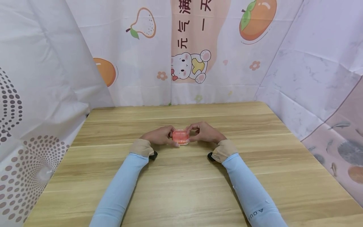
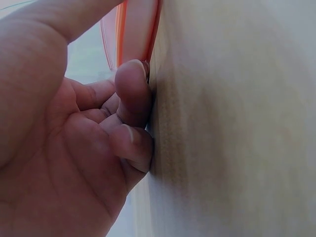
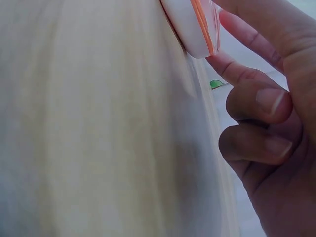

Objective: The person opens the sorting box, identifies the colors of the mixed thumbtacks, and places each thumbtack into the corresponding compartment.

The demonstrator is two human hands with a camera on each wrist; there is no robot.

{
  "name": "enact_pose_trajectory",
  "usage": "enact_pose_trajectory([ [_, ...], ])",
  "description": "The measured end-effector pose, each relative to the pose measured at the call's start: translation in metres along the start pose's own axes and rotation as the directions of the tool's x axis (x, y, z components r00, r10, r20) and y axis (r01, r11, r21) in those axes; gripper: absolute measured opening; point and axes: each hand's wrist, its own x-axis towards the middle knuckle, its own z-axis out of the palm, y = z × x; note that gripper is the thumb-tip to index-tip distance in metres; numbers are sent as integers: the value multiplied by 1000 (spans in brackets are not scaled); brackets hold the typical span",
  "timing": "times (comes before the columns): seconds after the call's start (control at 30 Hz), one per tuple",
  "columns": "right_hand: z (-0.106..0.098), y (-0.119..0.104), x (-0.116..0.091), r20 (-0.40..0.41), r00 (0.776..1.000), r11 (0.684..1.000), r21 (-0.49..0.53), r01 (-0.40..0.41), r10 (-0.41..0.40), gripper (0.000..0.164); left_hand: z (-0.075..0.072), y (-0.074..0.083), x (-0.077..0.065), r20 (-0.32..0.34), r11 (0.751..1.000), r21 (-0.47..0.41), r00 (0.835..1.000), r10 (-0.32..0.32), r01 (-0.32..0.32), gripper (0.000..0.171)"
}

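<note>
A small rounded box (image 1: 180, 136) with a see-through pinkish-red top lies on the table, between both hands. My left hand (image 1: 159, 135) grips its left side, thumb at the near edge and a finger farther back. In the left wrist view the box (image 2: 139, 34) shows an orange band along its side, and the other fingers curl against the tabletop. On the opposite side my right hand (image 1: 206, 132) pinches the box's right end between thumb and forefinger. The right wrist view shows the white lower part of the box (image 3: 188, 30), with the remaining fingers folded in.
Around the hands spreads a wood-grain table (image 1: 181, 189). A white curtain (image 1: 124, 72) printed with fruit and a cartoon animal hangs behind its back edge. More patterned sheets (image 1: 317, 78) hang along the left and right sides.
</note>
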Motion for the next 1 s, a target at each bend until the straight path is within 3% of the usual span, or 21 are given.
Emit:
enact_pose_trajectory([
  [0.43,0,-2,-1,2,1000,1000,-11,4,-4,30,1,3,1,-3,999,17,1000,-27,27,65],
  [1.0,1,-7,0,47,999,999,-47,4,-2,28,2,-3,1,-12,999,-24,999,-43,43,66],
])
